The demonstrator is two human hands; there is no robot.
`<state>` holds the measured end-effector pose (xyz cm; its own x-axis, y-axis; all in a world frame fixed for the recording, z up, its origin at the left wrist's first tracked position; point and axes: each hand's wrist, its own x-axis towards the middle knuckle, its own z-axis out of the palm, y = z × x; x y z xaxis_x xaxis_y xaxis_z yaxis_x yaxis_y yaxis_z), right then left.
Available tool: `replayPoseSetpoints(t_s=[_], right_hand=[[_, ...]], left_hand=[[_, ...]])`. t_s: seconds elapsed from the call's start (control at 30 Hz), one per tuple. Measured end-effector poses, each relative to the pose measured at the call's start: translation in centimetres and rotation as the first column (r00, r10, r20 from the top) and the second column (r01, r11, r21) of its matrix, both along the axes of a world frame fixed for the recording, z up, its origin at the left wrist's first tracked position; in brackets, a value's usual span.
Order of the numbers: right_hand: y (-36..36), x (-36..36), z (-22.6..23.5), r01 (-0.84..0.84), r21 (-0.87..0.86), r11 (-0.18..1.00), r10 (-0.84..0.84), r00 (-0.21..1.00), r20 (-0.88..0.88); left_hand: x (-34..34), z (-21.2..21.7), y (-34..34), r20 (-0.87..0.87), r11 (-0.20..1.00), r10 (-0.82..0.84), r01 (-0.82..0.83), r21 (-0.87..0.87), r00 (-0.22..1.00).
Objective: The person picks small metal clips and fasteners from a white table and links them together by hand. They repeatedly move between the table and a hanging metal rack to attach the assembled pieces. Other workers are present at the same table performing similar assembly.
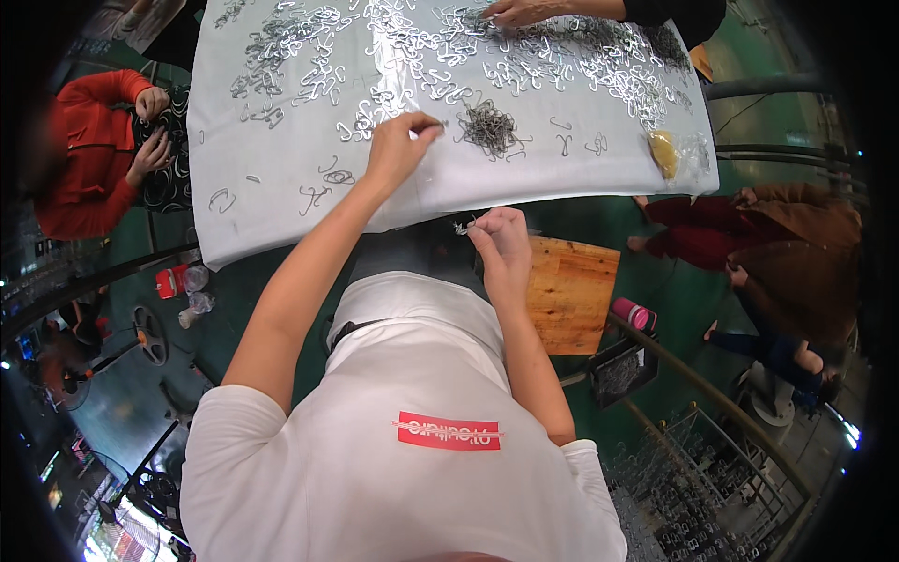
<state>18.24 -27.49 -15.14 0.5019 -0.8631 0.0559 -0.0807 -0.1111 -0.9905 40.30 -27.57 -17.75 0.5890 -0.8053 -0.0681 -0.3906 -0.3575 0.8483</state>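
Observation:
My left hand (401, 148) reaches over the white-covered table (281, 201), thumb and fingertips pinched together. Whatever is between them is too small to make out. Just right of it lies a tangled pile of dark wire hooks (489, 129). My right hand (504, 242) is held lower, just off the table's near edge, its fingers closed on a few small metal hooks (463, 228). Many shiny S-shaped hooks (384, 98) are spread over the far half of the table. A few loose hooks (316, 197) lie near the front edge, left of my left forearm.
Across the table, a co-worker's hand (520, 11) touches the hooks. A person in a red jacket (98, 140) sits at the left, handling metal pieces. A yellow piece in a clear bag (663, 153) lies at the table's right corner. A wooden stool (569, 295) stands at my right.

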Motion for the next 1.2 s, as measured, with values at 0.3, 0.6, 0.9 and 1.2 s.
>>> replayPoseSetpoints(t_s=[0.3,0.6,0.9,1.2], right_hand=[[-0.7,-0.2,-0.4,0.006,-0.017,1.0,-0.006,1.0,-0.026],[-4.0,-1.8,-2.7,-0.127,0.022,0.992,0.129,0.978,-0.162],[-18.3,1.6,-6.8,-0.288,-0.365,0.885,-0.06,0.707,-0.705],[-20.0,3.3,-6.3,-0.634,-0.28,0.721,0.004,0.407,-0.913]], left_hand=[[-7.4,5.6,6.0,-0.306,0.967,-0.128,0.049,-0.252,0.943],[-8.4,5.2,7.6,-0.237,0.947,-0.167,0.088,-0.31,0.957],[-8.4,4.6,8.8,-0.237,0.942,-0.234,0.159,-0.294,0.943],[-8.1,4.4,8.7,-0.258,0.941,-0.218,0.133,-0.31,0.941]])
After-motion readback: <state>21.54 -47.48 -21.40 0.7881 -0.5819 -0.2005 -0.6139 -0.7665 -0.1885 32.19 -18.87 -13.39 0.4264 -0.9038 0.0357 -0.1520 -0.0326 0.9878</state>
